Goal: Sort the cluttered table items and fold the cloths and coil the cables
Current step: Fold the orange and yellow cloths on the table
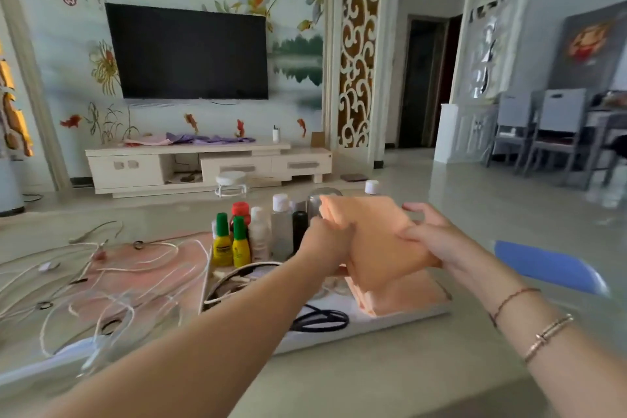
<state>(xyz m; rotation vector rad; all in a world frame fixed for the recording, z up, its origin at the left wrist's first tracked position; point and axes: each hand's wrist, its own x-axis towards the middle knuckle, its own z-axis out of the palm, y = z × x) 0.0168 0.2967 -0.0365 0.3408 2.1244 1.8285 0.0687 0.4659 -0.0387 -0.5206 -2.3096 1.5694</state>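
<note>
Table (390, 366): beneath both my hands.
Orange cloth (376, 241): held up between my hands, above a folded orange stack (400, 299).
White cables (101, 282): loose, well left of my left hand.
Left hand (322, 244): curled, gripping the cloth's left edge.
Right hand (437, 234): fingers pinching its right edge.

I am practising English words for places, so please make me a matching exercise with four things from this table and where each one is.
Things:
1. peach cloth
2. white cables
3. black cable coil
4. yellow bottles

Places:
a. spread loose on the left side of the table
b. held up by both hands
c. standing in the group of bottles at the back
d. lying on the white tray, near its front edge

Pairs: 1-b, 2-a, 3-d, 4-c
</note>
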